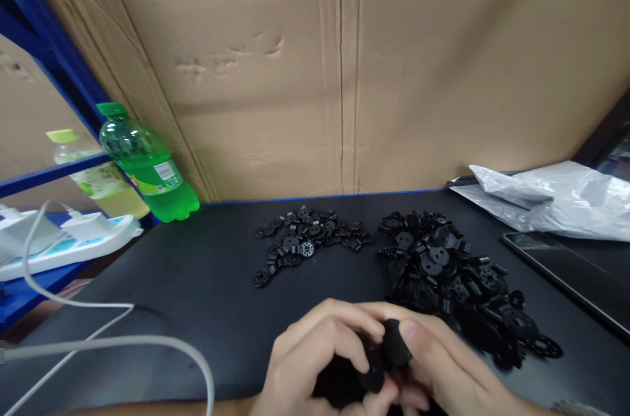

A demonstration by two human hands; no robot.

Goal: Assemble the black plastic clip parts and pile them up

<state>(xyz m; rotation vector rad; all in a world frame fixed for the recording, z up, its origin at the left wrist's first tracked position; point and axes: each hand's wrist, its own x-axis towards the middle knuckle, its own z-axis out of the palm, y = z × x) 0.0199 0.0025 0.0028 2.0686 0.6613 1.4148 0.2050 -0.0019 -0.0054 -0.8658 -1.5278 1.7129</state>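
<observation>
Near the bottom centre, my left hand (315, 357) and my right hand (443, 360) meet, both closed around small black parts (395, 344). The thumb and fingers of my right hand pinch one dark piece, while the curled fingers of my left hand hold a rounded black piece (373, 370) beside it. How the pieces join cannot be made out. Beyond my hands lies a smaller pile of black round parts (308, 232) at the centre. A larger heap of black discs and clips (443, 265) sits to the right, just past my right hand.
Green bottle (152, 166), pale yellow bottle (101, 183) and white power strip (98, 239) stand at the left by a blue frame. White cables (147, 340) cross the lower left. A plastic bag (556, 199) and flat dark device (571, 278) lie right; cardboard (266, 88) rises behind.
</observation>
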